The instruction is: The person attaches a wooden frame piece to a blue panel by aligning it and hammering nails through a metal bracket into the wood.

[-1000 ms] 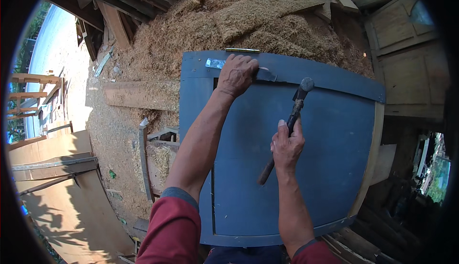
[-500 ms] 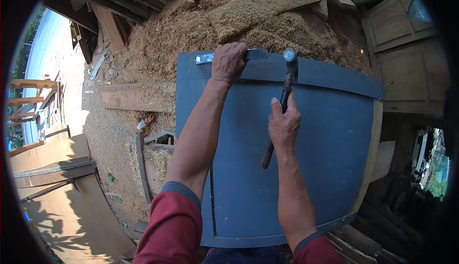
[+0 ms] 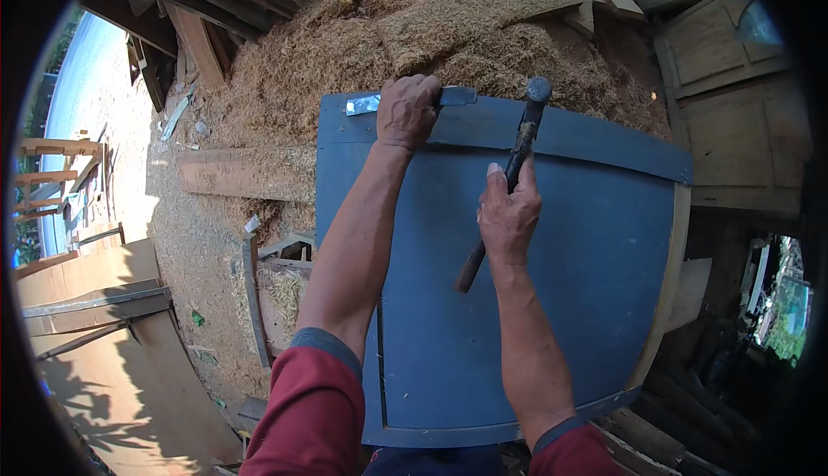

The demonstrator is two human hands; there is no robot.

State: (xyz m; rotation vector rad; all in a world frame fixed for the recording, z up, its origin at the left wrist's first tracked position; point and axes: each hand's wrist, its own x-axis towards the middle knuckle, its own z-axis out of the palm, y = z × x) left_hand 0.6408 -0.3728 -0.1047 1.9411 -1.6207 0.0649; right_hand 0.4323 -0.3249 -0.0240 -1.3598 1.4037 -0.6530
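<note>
Your left hand [image 3: 408, 109] is closed around the middle of a flat metal tool [image 3: 459, 96], so both its ends stick out, one on each side of your fist. That fist is at the far border of the blue panel [image 3: 586, 260], probably to keep the tool near that edge; whether metal touches wood, you can't tell from here. To its right and nearer you, your right hand [image 3: 511, 209] grips the hammer [image 3: 518, 161] partway along the handle, likely for close control, with the head beyond your fingers and the butt below your palm to the left.

The tool looks bright and shiny left of your fist, duller grey right of it. The hammer is dark, its rounded face grey, with a paler, worn-looking patch on the handle just below the head.
</note>
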